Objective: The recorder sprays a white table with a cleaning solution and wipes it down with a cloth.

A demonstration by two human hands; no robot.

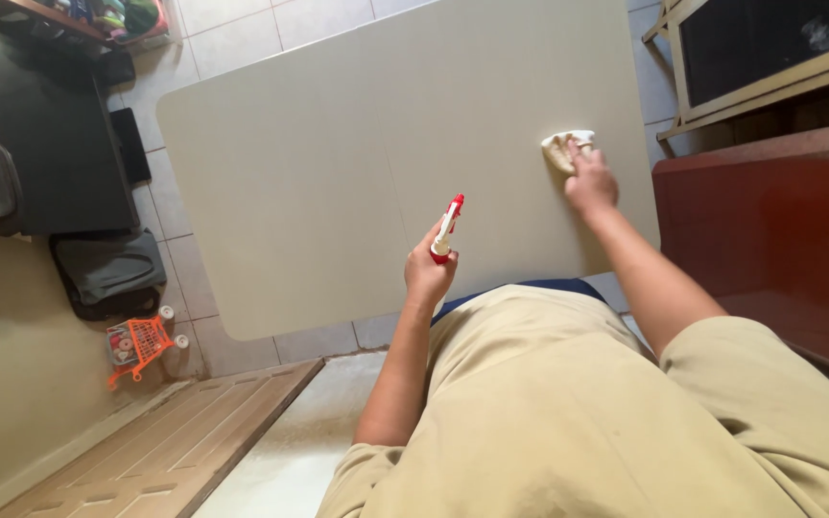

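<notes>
My left hand (pixel 428 270) grips a red and white spray bottle (pixel 447 226), held upright over the near edge of a pale beige table (pixel 338 163). My right hand (pixel 591 182) reaches out to the table's right side and presses down on a crumpled cream cloth (pixel 562 147) lying on the tabletop. The cloth is partly hidden under my fingers. The two hands are well apart from each other.
A dark red cabinet (pixel 769 230) stands close on the right, with a framed dark panel (pixel 769 48) behind it. On the tiled floor to the left are dark bags (pixel 107 270), a black unit (pixel 50 134) and an orange toy cart (pixel 138 343). A wooden door (pixel 165 441) lies near left.
</notes>
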